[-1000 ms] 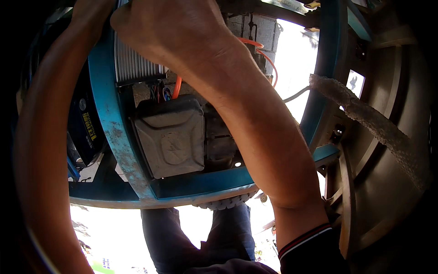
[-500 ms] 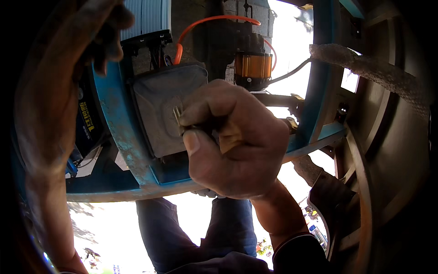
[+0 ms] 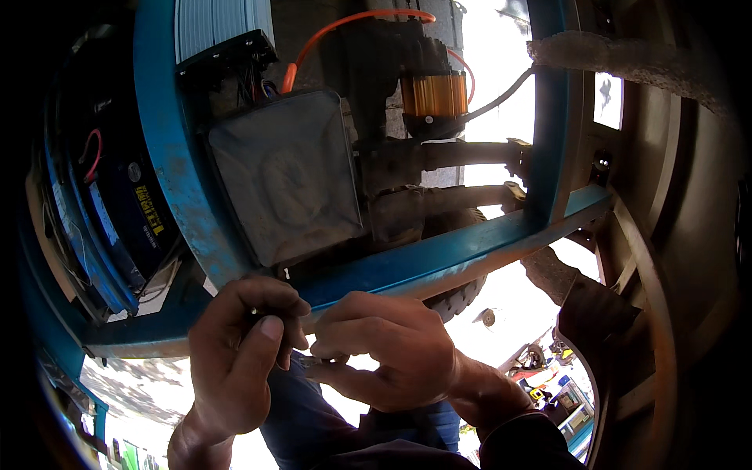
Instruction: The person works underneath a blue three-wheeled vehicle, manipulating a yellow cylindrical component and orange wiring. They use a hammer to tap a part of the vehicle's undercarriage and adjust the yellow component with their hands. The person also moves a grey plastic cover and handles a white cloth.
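Observation:
In front of my legs, both hands are close together at the near rail of a blue metal frame (image 3: 439, 258). My right hand (image 3: 392, 348) is closed in a pinch on a small metal piece (image 3: 315, 361), shiny and slim, perhaps a bolt or pin; its exact kind is hidden by the fingers. Just to the left, my left hand (image 3: 239, 356) has curled fingers with the thumb against them. A tiny bright spot shows between them, too small to name. The fingertips of the two hands nearly meet.
Beyond the rail hangs a dusty black cover (image 3: 286, 176). Behind it are a finned silver box (image 3: 223, 31) with wires, an orange cable (image 3: 337, 30) and a copper-coloured motor (image 3: 435, 95). A dark blue battery (image 3: 137, 196) sits left. A rough wrapped tube (image 3: 619, 63) crosses at right.
My right hand has come down and nearer with the small metal piece. The left hand has dropped from the upper left to beside it and curled its fingers. The view has shifted slightly.

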Tool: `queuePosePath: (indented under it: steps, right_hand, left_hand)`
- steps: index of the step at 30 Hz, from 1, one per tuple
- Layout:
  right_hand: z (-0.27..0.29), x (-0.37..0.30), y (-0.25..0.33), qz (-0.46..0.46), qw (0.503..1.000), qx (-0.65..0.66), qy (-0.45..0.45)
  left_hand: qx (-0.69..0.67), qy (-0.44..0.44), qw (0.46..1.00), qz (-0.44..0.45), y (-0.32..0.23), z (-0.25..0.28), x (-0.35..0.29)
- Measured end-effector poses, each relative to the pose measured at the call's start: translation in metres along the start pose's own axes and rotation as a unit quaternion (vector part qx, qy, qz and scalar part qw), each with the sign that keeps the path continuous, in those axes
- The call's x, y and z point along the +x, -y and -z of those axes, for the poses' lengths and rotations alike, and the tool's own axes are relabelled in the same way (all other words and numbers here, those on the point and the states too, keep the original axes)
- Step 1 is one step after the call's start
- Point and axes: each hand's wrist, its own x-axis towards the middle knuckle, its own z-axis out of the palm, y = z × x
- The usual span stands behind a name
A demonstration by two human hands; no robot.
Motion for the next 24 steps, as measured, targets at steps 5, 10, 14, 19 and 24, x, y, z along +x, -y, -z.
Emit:
queuePosePath:
  steps: [5, 10, 14, 19, 24]
  right_hand:
    - [0.000, -0.083, -0.028, -0.154, 0.964, 0.194, -0.094]
    - [-0.017, -0.153, -0.048, -0.222, 0.927, 0.277, -0.125]
    - [-0.029, -0.182, -0.059, -0.182, 0.849, 0.446, -0.217]
    - [-0.034, -0.235, -0.093, -0.135, 0.815, 0.532, -0.186]
    - [-0.013, -0.310, -0.112, -0.183, 0.844, 0.483, -0.144]
  left_hand:
    - [0.003, 0.011, 0.999, 0.035, 0.009, -0.025, -0.015]
    - [0.082, 0.072, 0.994, -0.001, 0.043, -0.042, -0.029]
    - [0.143, 0.088, 0.985, -0.030, 0.069, -0.059, -0.053]
    - [0.219, 0.110, 0.964, -0.100, 0.137, -0.096, -0.085]
    - [0.166, 0.103, 0.972, -0.127, 0.205, -0.141, -0.115]
